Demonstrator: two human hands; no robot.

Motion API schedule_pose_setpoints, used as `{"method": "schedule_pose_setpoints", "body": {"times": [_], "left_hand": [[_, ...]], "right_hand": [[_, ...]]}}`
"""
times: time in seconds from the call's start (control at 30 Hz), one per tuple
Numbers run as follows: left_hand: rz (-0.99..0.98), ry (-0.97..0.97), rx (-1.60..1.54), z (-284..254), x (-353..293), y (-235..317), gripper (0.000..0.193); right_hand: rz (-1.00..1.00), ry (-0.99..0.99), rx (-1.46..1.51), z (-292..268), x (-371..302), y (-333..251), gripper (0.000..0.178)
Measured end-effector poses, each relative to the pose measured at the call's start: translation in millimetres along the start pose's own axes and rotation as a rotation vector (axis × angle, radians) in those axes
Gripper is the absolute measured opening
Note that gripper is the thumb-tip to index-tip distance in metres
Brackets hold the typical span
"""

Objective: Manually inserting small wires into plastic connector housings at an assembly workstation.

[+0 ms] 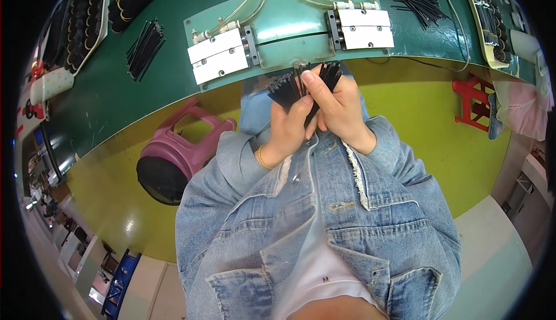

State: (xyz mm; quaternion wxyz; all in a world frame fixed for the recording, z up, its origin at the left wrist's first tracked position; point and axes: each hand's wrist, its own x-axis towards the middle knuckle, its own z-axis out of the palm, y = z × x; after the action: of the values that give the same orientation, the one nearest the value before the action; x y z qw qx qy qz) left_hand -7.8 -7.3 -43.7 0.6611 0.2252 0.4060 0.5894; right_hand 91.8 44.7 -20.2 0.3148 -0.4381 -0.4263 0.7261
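Wires (282, 90), thin and black, are clasped in bundles by the left hand (289, 120) and right hand (339, 105) beside the green desk (107, 111); likely step: separating them, next perhaps calling for pinching one free.

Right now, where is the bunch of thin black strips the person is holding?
In the head view, the black bunch is just above centre, between the left hand and right hand, in front of the pale green plate.

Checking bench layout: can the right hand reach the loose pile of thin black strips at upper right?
Probably not yet: the right hand grips thin black strips, and a white rectangular block flanks its path to the pile.
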Motion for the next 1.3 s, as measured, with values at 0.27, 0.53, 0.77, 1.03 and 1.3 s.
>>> {"method": "schedule_pose_setpoints", "body": {"times": [0.27, 0.53, 0.77, 1.03, 1.3], "left_hand": [[0.007, 0.025, 0.009, 0.6, 0.9, -0.3, 0.02], [0.006, 0.029, 0.045, 1.7, 1.7, -1.1, 0.018], [0.017, 0.058, 0.03, 6.8, 1.2, 4.1, 0.02], [-0.043, -0.024, 0.131, -2.7, 0.5, 1.3, 0.021], [-0.042, -0.006, -0.008, 1.7, 1.4, 1.6, 0.021]], "right_hand": [[0.006, -0.006, -0.01, 1.3, 2.0, -2.8, 0.024], [0.003, 0.0, -0.037, -0.1, 3.4, -0.9, 0.024], [-0.054, -0.009, 0.037, 0.0, 1.1, -1.3, 0.023], [0.028, -0.042, 0.016, 0.9, -3.4, -6.7, 0.023], [-0.011, -0.009, -0.034, 0.0, 0.4, -4.4, 0.024]]}}
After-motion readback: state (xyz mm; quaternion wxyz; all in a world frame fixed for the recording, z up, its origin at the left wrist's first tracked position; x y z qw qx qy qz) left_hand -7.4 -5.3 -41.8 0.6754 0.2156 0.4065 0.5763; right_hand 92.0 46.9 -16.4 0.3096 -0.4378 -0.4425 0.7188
